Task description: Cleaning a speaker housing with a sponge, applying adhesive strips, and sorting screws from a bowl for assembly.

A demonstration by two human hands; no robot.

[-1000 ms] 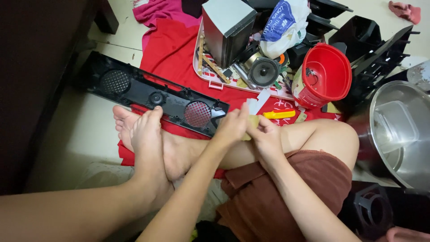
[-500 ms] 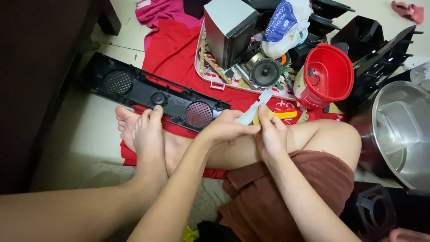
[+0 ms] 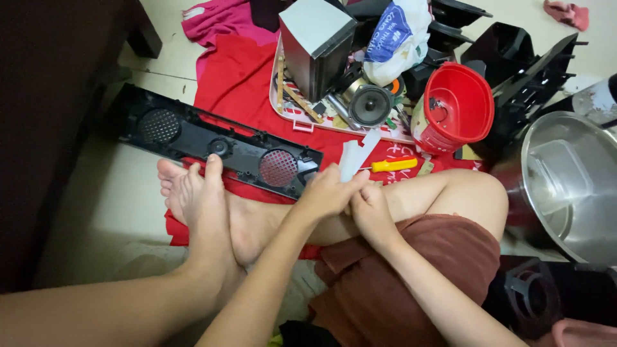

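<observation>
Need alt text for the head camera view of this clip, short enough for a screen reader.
A seated person's left hand and right hand together grip a thin white strip above their crossed legs. Ahead, on a red cloth, lie a long black speaker grille panel, a yellow-handled screwdriver, a red bucket and a loose speaker cone.

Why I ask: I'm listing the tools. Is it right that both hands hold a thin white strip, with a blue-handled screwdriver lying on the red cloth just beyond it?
Not quite. The head view shows the screwdriver has a yellow handle, not blue. The rest stands: the left hand and right hand hold the thin white strip, and the screwdriver lies on the red cloth beyond it.
</observation>
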